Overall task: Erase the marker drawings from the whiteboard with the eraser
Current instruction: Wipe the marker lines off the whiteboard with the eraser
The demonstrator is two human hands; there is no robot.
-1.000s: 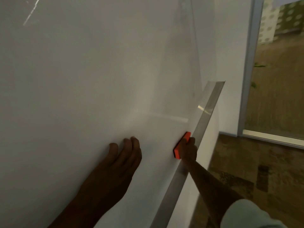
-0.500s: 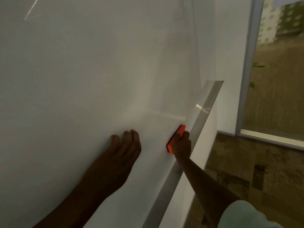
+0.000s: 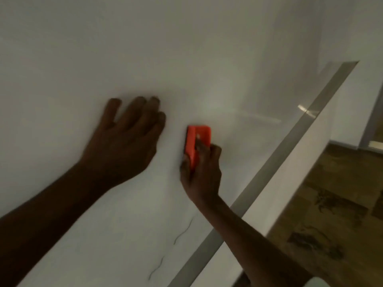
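A white whiteboard [image 3: 103,48] fills most of the view. My right hand [image 3: 202,172] grips an orange eraser [image 3: 196,141] and presses it against the board, a short way right of my left hand [image 3: 126,139]. The left hand lies flat on the board with its fingers spread and holds nothing. Thin dark marker lines [image 3: 182,233] run down the board below the eraser, with another stroke [image 3: 156,268] near the bottom edge.
The board's metal frame [image 3: 290,137] runs diagonally along its lower right edge. Beyond it lies a patterned brown floor [image 3: 335,204] and a white wall [image 3: 352,27] with a door frame at the far right.
My right hand has carried the eraser left and away from the frame, onto the open board near my left hand. The view has shifted, and marker lines now show at the bottom.
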